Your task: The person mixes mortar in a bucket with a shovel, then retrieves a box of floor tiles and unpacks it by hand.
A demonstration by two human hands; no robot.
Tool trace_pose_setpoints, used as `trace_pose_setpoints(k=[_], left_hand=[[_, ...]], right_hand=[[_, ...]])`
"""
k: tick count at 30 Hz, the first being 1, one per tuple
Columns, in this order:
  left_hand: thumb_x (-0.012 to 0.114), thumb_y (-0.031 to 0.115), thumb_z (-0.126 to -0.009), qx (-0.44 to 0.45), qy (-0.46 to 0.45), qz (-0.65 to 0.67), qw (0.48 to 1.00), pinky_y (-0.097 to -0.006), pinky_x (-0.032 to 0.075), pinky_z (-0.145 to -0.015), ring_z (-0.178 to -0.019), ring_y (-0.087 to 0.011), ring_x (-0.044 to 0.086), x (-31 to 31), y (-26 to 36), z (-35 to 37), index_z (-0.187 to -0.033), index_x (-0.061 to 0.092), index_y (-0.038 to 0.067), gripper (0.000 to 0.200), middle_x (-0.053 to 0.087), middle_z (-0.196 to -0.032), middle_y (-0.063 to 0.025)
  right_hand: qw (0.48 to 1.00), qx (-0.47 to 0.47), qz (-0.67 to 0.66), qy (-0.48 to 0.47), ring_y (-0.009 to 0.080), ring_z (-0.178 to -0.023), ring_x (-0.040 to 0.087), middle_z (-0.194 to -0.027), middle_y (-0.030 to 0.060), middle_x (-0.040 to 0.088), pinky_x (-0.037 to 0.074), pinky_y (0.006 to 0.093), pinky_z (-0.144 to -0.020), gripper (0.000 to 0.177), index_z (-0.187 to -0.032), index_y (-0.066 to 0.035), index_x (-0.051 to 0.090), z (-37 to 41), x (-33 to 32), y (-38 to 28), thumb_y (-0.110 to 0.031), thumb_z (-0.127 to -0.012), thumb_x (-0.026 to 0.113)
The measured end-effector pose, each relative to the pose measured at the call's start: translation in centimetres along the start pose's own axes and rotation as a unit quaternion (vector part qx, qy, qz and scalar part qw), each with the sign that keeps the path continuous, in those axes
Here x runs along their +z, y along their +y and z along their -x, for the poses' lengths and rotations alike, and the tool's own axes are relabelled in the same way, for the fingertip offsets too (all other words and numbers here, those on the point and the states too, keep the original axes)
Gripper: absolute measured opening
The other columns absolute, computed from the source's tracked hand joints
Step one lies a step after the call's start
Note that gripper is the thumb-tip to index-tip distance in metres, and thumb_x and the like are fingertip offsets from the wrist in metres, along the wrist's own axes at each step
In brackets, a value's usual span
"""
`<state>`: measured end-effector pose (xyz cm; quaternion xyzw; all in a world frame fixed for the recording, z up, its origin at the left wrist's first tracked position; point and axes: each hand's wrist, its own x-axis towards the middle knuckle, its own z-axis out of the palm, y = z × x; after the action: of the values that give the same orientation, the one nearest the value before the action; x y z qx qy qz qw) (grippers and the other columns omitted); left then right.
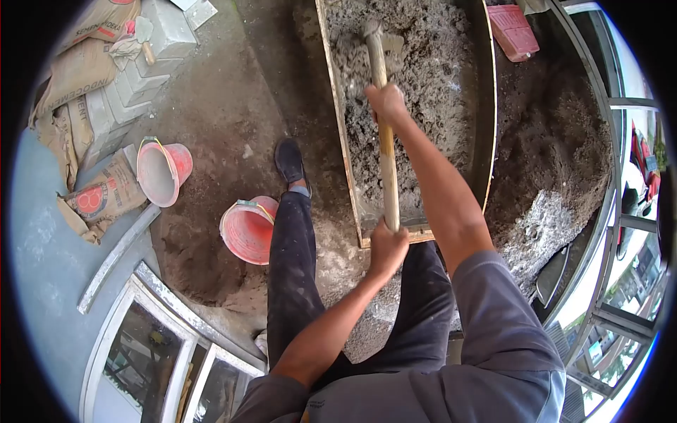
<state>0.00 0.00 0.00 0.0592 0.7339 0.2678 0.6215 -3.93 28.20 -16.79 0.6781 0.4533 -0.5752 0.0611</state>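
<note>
A hoe (388,176) with a long pale wooden handle reaches into a long wooden mixing trough (343,134). The trough holds grey, lumpy wet mortar (430,84). My left hand (388,248) is wrapped round the butt of the handle, just above the trough's near edge. Farther up the handle, my right hand (388,103) is closed round the wood, over the mortar. The hoe's metal head lies at the far end against the mortar, its blade blurred and partly hidden.
Two red buckets (241,233) stand left of my leg. Cement bags (81,67) and stacked grey blocks (166,35) are at the far left. A red container (513,32) and a dark sand heap (557,134) lie right of the trough, beside window frames (608,233).
</note>
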Motion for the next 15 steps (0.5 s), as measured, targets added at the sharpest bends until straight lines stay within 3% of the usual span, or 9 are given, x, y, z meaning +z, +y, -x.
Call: trace_pose_setpoints(k=[3,4,6,9,12,14,15], left_hand=[[0.064,0.007,-0.088,0.055,0.017,-0.054,0.997,-0.0452,0.055,-0.066,-0.072,-0.0361,0.071,2.1,-8.0,3.0,-0.108,0.058,-0.005,0.024,0.066,-0.075,-0.0235],[0.065,0.008,-0.088,0.012,-0.010,-0.081,0.997,-0.0468,0.056,-0.068,-0.076,-0.0402,0.072,2.1,-7.3,12.4,-0.108,0.058,-0.005,0.025,0.067,-0.077,-0.0265],[0.066,0.011,-0.088,0.060,-0.020,-0.135,0.989,-0.0494,0.056,-0.069,-0.078,-0.0445,0.071,1.8,-9.0,14.0,-0.108,0.059,-0.003,0.025,0.067,-0.077,-0.0267],[0.069,0.015,-0.089,0.141,-0.044,-0.120,0.982,-0.0522,0.057,-0.066,-0.075,-0.0460,0.071,2.8,-6.6,11.9,-0.108,0.059,-0.001,0.027,0.068,-0.076,-0.0268],[0.068,0.011,-0.089,0.176,-0.076,-0.147,0.970,-0.0478,0.058,-0.065,-0.070,-0.0413,0.072,4.5,1.7,5.3,-0.111,0.060,-0.006,0.029,0.069,-0.077,-0.0254],[0.068,0.008,-0.089,0.227,-0.069,-0.170,0.957,-0.0464,0.058,-0.063,-0.062,-0.0370,0.071,5.7,6.6,0.2,-0.115,0.060,-0.008,0.031,0.069,-0.075,-0.0232],[0.068,0.008,-0.089,0.209,-0.069,-0.159,0.962,-0.0458,0.058,-0.061,-0.060,-0.0337,0.070,6.3,7.2,-2.2,-0.115,0.060,-0.009,0.032,0.069,-0.074,-0.0220]], right_hand=[[0.998,-0.040,-0.033,0.031,0.0196,-0.046,0.063,-0.065,0.0113,0.065,0.053,0.0334,-0.039,0.047,-0.112,0.022,0.057,7.7,-0.2,3.0,-0.022,-0.096,0.058],[0.999,0.016,-0.026,0.026,0.0188,-0.045,0.061,-0.065,0.0103,0.064,0.052,0.0336,-0.037,0.046,-0.114,0.022,0.054,15.2,-1.4,5.2,-0.020,-0.096,0.059],[0.994,0.016,-0.091,0.056,0.0172,-0.046,0.060,-0.067,0.0090,0.064,0.052,0.0330,-0.038,0.045,-0.117,0.020,0.051,18.6,-3.7,5.2,-0.019,-0.095,0.059],[0.976,-0.071,-0.139,0.152,0.0156,-0.046,0.059,-0.066,0.0085,0.063,0.052,0.0313,-0.042,0.039,-0.109,0.014,0.055,21.2,-9.8,2.0,-0.020,-0.092,0.061],[0.952,-0.183,-0.140,0.199,0.0125,-0.046,0.055,-0.061,0.0048,0.058,0.047,0.0329,-0.043,0.029,-0.090,0.001,0.058,17.5,-17.8,-3.6,-0.028,-0.093,0.063],[0.937,-0.208,-0.156,0.231,0.0128,-0.045,0.055,-0.060,0.0042,0.057,0.047,0.0335,-0.044,0.033,-0.085,0.001,0.059,11.7,-20.9,-6.0,-0.031,-0.093,0.064],[0.947,-0.170,-0.145,0.231,0.0139,-0.046,0.056,-0.060,0.0048,0.058,0.048,0.0338,-0.045,0.033,-0.085,0.001,0.060,9.5,-20.5,-6.3,-0.031,-0.093,0.064]])
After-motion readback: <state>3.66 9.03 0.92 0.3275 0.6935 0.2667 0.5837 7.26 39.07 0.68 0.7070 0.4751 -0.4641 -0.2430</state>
